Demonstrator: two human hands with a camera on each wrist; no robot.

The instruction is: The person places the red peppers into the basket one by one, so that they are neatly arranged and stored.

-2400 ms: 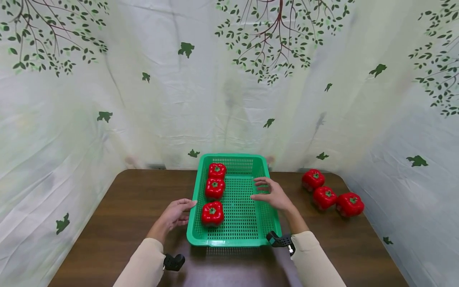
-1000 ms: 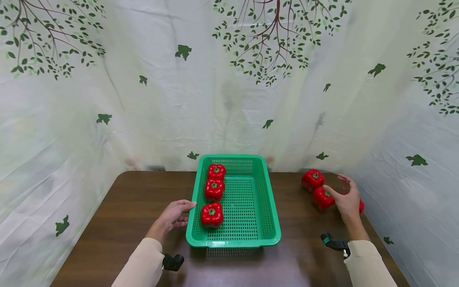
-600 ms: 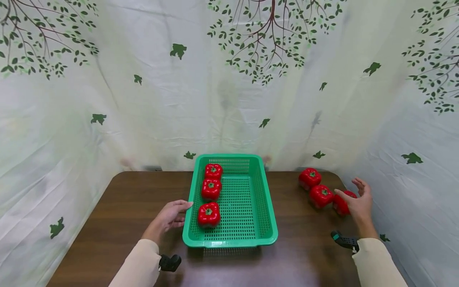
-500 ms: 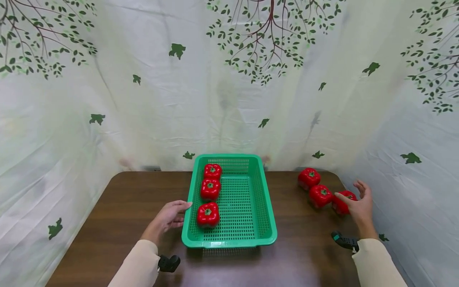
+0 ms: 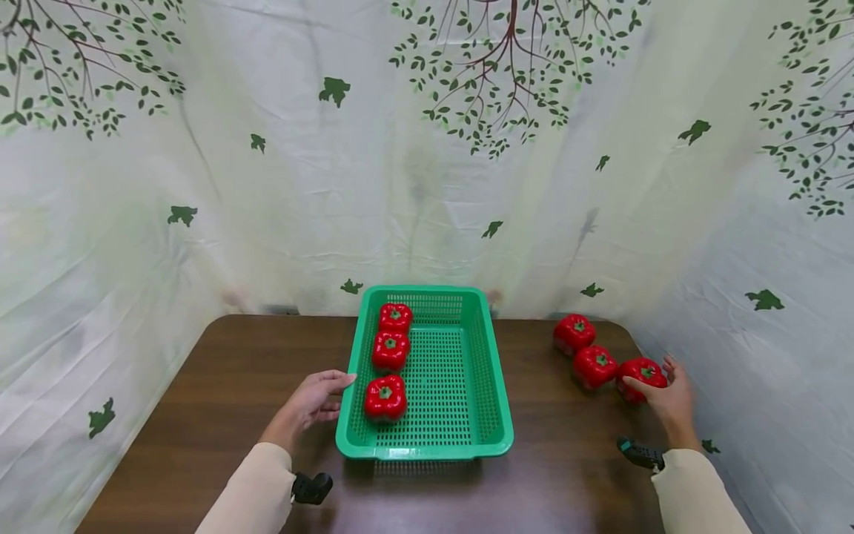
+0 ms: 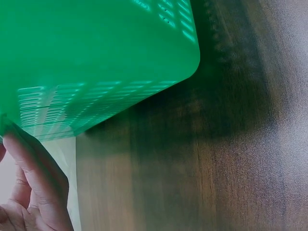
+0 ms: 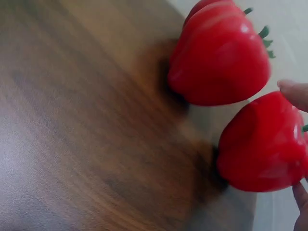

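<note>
A green plastic basket (image 5: 477, 386) stands in the middle of the table. In it, three red bell peppers form a column along the left side, the nearest pepper (image 5: 385, 398) being at the front. My left hand (image 5: 312, 402) holds the basket's left rim, thumb on top; the left wrist view shows the fingers (image 6: 38, 178) beside the slotted wall. At the table's right side my right hand (image 5: 674, 400) grips the rightmost red bell pepper (image 5: 643, 371), thumb on one side and fingers on the other. Its green stem faces up.
Two more red bell peppers lie close to the gripped one: a middle pepper (image 5: 594, 366) and a far pepper (image 5: 574, 333). The brown wooden table (image 5: 267, 348) ends near the right hand. A leaf-printed curtain (image 5: 300, 185) hangs behind it.
My right hand has moved from over the basket to the right-hand peppers, and its fingers have closed around the rightmost one. My left hand stays at the basket rim.
</note>
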